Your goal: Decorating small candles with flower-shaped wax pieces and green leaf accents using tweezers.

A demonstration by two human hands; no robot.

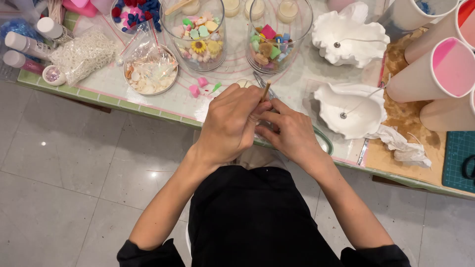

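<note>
Head view shows the left hand (231, 123) curled shut around a thin wooden stick (265, 91), its tip poking up above the knuckles at the table's near edge. Beside it and touching, the right hand (292, 132) pinches fingers together; what it grips I cannot tell. A slip looks possible: the stick could swing into the clear glass bowl of coloured wax shapes (278, 37) just beyond.

Clear glass jars (194, 34), glossy white shell dishes (349, 111).

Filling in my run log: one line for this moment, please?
left hand: holds wooden stick | right hand: touching left | shell dish: beside
</note>
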